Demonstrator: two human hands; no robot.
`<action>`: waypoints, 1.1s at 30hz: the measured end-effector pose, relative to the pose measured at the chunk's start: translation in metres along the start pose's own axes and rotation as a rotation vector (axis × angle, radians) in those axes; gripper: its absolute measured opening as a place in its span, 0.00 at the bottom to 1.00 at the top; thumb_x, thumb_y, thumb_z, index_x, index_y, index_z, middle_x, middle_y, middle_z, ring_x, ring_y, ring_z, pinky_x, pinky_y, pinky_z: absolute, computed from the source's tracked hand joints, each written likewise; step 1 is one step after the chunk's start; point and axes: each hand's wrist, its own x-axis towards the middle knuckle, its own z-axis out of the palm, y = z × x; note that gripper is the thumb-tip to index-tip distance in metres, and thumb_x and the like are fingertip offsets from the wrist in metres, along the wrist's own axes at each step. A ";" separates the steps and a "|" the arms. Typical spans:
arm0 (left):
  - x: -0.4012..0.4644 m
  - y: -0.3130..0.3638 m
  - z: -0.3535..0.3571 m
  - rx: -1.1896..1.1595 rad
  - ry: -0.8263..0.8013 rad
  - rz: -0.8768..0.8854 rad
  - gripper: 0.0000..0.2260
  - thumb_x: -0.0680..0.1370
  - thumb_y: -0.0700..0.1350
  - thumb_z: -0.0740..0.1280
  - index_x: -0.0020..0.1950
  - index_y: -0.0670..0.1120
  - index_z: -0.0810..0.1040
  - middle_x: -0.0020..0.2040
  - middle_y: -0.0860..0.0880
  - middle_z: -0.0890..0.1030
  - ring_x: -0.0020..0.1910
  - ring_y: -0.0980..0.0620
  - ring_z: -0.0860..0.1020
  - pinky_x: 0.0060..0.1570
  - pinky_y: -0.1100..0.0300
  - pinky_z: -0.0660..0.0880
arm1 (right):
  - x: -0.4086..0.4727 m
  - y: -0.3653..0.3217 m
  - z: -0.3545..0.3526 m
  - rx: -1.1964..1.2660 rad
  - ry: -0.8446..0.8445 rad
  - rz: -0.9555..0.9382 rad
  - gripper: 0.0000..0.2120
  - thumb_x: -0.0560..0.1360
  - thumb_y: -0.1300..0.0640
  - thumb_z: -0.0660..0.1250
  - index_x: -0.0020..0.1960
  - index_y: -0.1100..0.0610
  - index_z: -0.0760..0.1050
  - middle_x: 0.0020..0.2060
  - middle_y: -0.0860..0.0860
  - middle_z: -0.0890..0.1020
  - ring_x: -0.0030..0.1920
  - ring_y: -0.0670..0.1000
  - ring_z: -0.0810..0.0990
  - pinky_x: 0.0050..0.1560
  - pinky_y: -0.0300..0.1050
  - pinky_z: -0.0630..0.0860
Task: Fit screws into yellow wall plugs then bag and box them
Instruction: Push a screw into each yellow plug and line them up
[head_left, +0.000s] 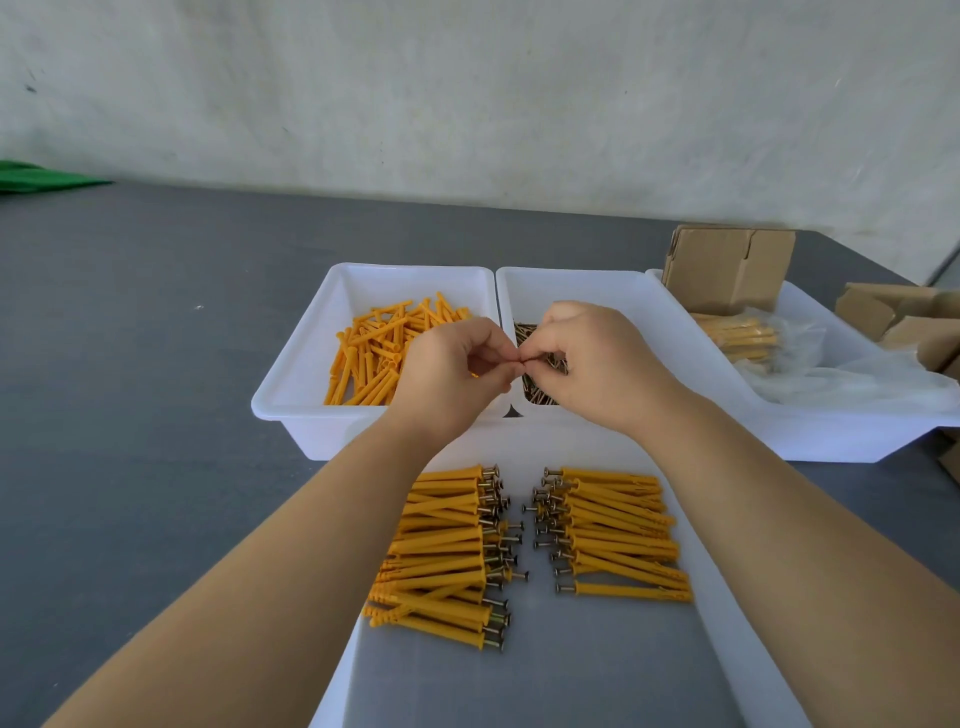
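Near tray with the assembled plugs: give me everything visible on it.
The near tray is a shallow, translucent white plastic tray, and the grey table shows through its floor. It sits on the table directly in front of the two white bins, with its near end cut off by the frame. Inside lie two piles of yellow wall plugs fitted with screws: the left pile and the right pile, whose screw heads face each other across a central gap. Both forearms pass above it; whether they touch it is unclear.
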 end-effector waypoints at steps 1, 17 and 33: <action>-0.001 0.000 0.001 -0.027 0.004 -0.007 0.03 0.74 0.35 0.73 0.46 0.41 0.81 0.38 0.46 0.83 0.36 0.53 0.82 0.41 0.61 0.80 | 0.000 -0.003 0.001 0.024 -0.004 -0.006 0.11 0.75 0.62 0.68 0.55 0.53 0.84 0.46 0.51 0.79 0.46 0.52 0.78 0.47 0.52 0.77; -0.011 0.038 0.019 -0.220 -0.232 0.088 0.07 0.79 0.34 0.66 0.56 0.41 0.79 0.38 0.49 0.78 0.36 0.52 0.83 0.43 0.53 0.82 | -0.008 0.060 0.005 0.789 0.533 0.668 0.18 0.74 0.47 0.62 0.62 0.47 0.76 0.50 0.36 0.79 0.50 0.44 0.84 0.52 0.47 0.76; -0.026 0.029 0.067 0.856 -0.461 0.494 0.07 0.77 0.40 0.64 0.44 0.49 0.80 0.42 0.54 0.77 0.49 0.50 0.67 0.39 0.56 0.72 | -0.010 0.068 0.016 0.566 0.297 0.669 0.15 0.77 0.51 0.67 0.63 0.48 0.76 0.59 0.46 0.80 0.58 0.49 0.80 0.63 0.56 0.75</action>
